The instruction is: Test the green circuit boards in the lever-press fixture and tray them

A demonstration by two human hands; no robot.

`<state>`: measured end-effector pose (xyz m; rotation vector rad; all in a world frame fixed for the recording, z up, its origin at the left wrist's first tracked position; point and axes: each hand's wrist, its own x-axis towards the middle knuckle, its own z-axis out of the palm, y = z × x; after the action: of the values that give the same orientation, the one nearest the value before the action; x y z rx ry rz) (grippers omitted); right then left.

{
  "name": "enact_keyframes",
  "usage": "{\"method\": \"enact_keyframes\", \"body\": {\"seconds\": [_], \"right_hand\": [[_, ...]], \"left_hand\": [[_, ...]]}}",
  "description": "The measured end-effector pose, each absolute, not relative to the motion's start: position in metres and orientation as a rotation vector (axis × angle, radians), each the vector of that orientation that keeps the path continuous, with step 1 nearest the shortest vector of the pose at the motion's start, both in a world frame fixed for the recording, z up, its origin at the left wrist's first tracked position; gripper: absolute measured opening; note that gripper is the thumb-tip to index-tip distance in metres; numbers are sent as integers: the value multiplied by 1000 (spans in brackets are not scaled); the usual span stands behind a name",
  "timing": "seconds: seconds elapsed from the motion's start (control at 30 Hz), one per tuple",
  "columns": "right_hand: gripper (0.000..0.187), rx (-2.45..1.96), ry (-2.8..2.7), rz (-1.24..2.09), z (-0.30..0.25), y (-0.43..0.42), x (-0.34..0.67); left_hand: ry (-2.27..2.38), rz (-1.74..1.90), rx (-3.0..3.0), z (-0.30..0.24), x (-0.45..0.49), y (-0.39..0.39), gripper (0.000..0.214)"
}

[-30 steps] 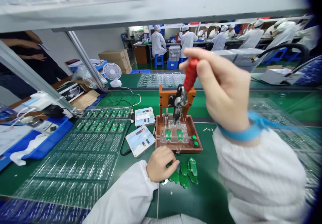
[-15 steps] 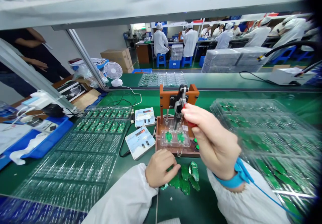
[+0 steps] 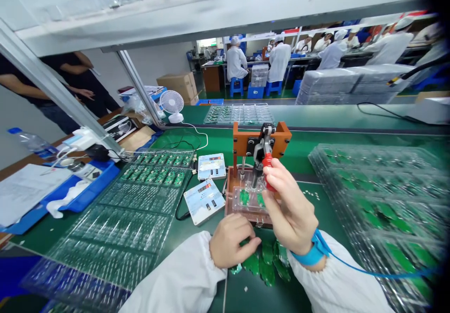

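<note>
My right hand (image 3: 293,210) has its fingers curled round the red handle (image 3: 267,170) of a toggle clamp (image 3: 267,139) on a brown test fixture (image 3: 242,139). Beneath the clamp, a clear plate (image 3: 251,203) covers green circuit boards (image 3: 244,197); my right hand partly hides one. My left hand (image 3: 234,240) rests low at the fixture's front edge, fingers curled and thumb stretched to the right. Its fingertips are hidden, so what they hold, if anything, is unclear. Loose green circuit boards (image 3: 267,268) lie in a pile beside and under it.
Two counter boxes (image 3: 204,201) with red digits stand left of the fixture. Clear trays (image 3: 140,210) lie at left, some pockets holding boards. Stacked trays (image 3: 379,200) of green boards stand at right. A white fan (image 3: 172,104) and blue bin (image 3: 80,196) are at left. People work behind.
The view has shifted, so the bench appears farther right. My right hand has come down and toward me with the red handle, now covering part of the clear plate. My left hand stays by the boards.
</note>
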<state>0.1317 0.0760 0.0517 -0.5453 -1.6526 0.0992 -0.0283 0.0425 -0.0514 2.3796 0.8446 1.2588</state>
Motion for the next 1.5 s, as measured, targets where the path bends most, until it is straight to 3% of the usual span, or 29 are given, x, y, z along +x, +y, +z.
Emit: {"method": "enact_keyframes", "body": {"seconds": [0.23, 0.4, 0.57, 0.67, 1.13, 1.5], "right_hand": [[74, -545, -1647, 90, 53, 75, 132], [74, -538, -1649, 74, 54, 76, 131], [73, -500, -1654, 64, 56, 77, 132], [74, -492, -1670, 62, 56, 78, 133], [74, -442, -1684, 42, 54, 82, 133], [76, -443, -1701, 47, 54, 80, 136]], "left_hand": [[668, 863, 1981, -1, -59, 63, 31], [1252, 837, 2180, 26, -110, 112, 11], [1633, 104, 2267, 16, -136, 163, 104], [1607, -273, 2243, 7, -135, 175, 124], [1576, -604, 2245, 11, -128, 180, 132], [1578, -535, 2233, 20, -138, 176, 133]]}}
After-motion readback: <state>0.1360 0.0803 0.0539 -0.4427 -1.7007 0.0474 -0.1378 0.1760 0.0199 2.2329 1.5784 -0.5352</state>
